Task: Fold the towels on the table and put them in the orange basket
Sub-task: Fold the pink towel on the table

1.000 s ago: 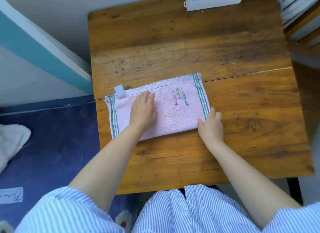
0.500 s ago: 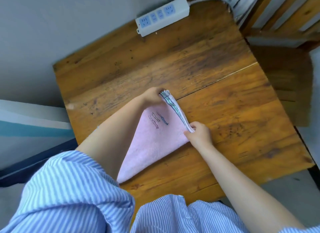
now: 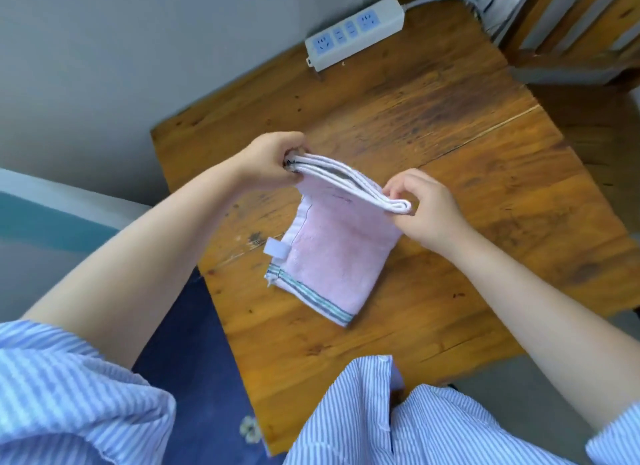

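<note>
A pink towel [image 3: 332,253] with white hems and green-grey stripes hangs folded above the wooden table [image 3: 450,146]. My left hand [image 3: 273,161] grips the stacked white edges at the towel's far left corner. My right hand [image 3: 424,210] pinches the same stacked edges at the right corner. The top edge is held up between both hands, and the lower striped end lies on the table. A white tag sticks out on the towel's left side. No orange basket is in view.
A white power strip [image 3: 355,32] with its cable lies at the table's far edge by the grey wall. A wooden chair [image 3: 581,42] stands at the right. Blue carpet [image 3: 204,360] covers the floor to the left of the table.
The towel lay flat under both hands; my hands brought its ends together and lifted the stacked edges off the table. The camera view swung to the left.
</note>
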